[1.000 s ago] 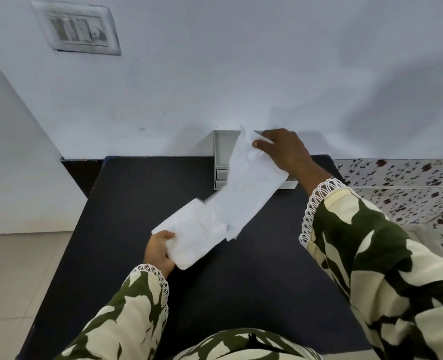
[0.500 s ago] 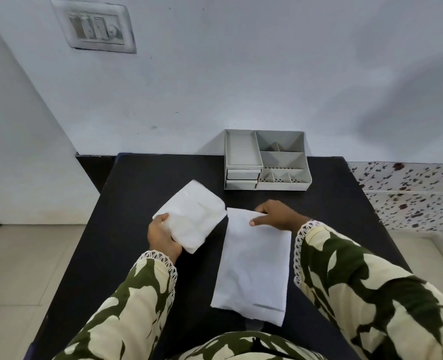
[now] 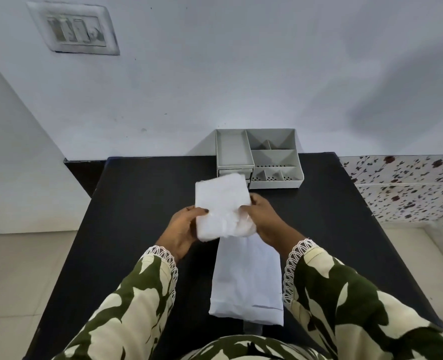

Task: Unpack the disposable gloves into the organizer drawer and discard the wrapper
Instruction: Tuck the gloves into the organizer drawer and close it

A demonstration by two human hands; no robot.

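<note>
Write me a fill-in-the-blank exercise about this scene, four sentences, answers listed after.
1. The stack of folded gloves is held by ____ hands, the left hand and the right hand.
2. The empty white wrapper lies flat on the ____ table.
3. The grey organizer stands at the table's far edge, against the ____.
4. The organizer's long left compartment is ____.

Answers: both; black; wall; empty

The organizer (image 3: 260, 158) is being kept at the worktop's (image 3: 137, 203) far edge; the wrapper (image 3: 246, 279) is lying nearer, below the glove stack (image 3: 221, 206).
</note>
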